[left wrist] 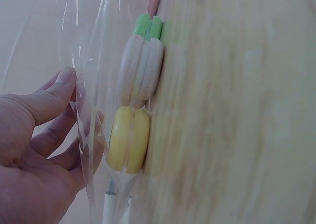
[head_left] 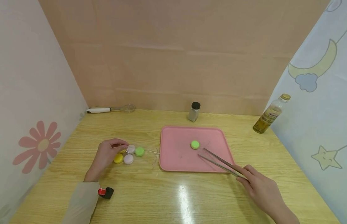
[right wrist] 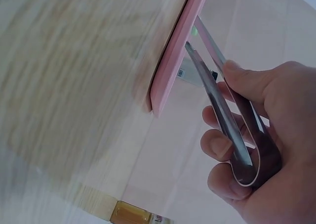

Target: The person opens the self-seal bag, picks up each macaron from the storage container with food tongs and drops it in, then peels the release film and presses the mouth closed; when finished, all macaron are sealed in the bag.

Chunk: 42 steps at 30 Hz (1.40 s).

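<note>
A clear plastic bag (left wrist: 74,36) is pinched by the left hand (head_left: 110,151). Inside it, two yellow macarons (head_left: 118,158), two pale macarons (head_left: 128,159) and a green one (head_left: 139,151) are clustered flat, left of the pink tray (head_left: 173,155). A single bright-green macaron (head_left: 194,144) is laid flat on that tray, near its middle. Metal tongs (right wrist: 240,159) are gripped in the right hand (head_left: 260,188), their tips parted near the single macaron.
</note>
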Motion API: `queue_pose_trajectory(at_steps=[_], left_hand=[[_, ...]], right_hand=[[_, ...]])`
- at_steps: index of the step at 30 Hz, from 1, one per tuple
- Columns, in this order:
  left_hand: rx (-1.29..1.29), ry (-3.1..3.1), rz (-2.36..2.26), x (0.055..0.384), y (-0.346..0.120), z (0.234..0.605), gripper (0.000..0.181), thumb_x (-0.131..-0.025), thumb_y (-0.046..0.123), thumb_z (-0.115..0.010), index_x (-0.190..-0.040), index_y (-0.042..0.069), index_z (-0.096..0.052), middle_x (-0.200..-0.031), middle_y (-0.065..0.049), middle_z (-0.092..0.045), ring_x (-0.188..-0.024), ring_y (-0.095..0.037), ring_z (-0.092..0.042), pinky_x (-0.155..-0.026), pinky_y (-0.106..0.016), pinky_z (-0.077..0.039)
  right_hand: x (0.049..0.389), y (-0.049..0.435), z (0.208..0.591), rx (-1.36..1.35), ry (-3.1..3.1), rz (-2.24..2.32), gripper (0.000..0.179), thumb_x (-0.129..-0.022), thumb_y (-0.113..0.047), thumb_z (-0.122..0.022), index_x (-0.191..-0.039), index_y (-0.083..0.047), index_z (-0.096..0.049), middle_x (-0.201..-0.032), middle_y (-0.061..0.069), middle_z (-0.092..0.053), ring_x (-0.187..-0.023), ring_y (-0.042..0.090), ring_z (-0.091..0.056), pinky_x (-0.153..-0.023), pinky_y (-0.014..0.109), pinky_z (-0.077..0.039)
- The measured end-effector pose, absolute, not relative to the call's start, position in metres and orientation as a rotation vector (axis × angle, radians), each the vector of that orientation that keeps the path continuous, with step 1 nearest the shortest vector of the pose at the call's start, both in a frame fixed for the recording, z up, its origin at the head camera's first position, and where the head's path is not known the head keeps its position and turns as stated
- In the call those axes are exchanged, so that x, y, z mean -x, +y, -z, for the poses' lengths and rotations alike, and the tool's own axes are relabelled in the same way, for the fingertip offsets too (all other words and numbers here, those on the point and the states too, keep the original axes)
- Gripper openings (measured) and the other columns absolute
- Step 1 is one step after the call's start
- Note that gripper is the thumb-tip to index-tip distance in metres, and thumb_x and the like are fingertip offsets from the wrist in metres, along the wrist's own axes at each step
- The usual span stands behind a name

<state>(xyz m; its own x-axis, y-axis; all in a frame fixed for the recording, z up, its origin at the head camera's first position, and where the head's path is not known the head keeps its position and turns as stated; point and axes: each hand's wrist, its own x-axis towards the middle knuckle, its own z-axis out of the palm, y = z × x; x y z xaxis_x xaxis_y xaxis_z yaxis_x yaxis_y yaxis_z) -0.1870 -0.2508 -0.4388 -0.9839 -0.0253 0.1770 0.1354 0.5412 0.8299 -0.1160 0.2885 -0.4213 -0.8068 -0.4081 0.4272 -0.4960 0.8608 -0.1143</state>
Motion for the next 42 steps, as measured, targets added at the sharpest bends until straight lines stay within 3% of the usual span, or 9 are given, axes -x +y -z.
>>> queue_pose_trajectory(at_steps=[22,31,42], left_hand=[[0.096,-2.590,1.431,0.188,-0.250,0.440,0.012,-0.095,0.015,-0.073,-0.099,0.006,-0.079,-0.102,-0.010,-0.074,-0.087,-0.021,-0.064,-0.070,-0.024,-0.051],[0.075,-2.600,1.442,0.188,-0.250,0.439,0.012,-0.095,0.015,-0.072,-0.100,0.006,-0.079,-0.102,-0.010,-0.074,-0.087,-0.020,-0.065,-0.070,-0.024,-0.052],[0.108,-2.593,1.407,0.188,-0.250,0.440,0.010,-0.095,0.014,-0.073,-0.099,0.008,-0.080,-0.102,-0.008,-0.074,-0.092,-0.023,-0.066,-0.073,-0.024,-0.053]], right_hand=[[0.150,0.270,0.425,-0.747,-2.604,-0.312,0.043,-0.085,-0.014,-0.081,-0.126,-0.018,-0.071,-0.086,-0.015,-0.046,-0.052,-0.004,-0.023,-0.041,0.019,-0.024],[0.152,0.267,0.427,-0.764,-2.550,-0.308,0.045,-0.081,-0.012,-0.083,-0.124,-0.019,-0.073,-0.086,-0.016,-0.050,-0.053,-0.005,-0.023,-0.042,0.019,-0.023],[0.149,0.267,0.425,-0.777,-2.556,-0.289,0.045,-0.083,-0.014,-0.081,-0.126,-0.022,-0.071,-0.086,-0.017,-0.049,-0.052,-0.004,-0.023,-0.042,0.018,-0.022]])
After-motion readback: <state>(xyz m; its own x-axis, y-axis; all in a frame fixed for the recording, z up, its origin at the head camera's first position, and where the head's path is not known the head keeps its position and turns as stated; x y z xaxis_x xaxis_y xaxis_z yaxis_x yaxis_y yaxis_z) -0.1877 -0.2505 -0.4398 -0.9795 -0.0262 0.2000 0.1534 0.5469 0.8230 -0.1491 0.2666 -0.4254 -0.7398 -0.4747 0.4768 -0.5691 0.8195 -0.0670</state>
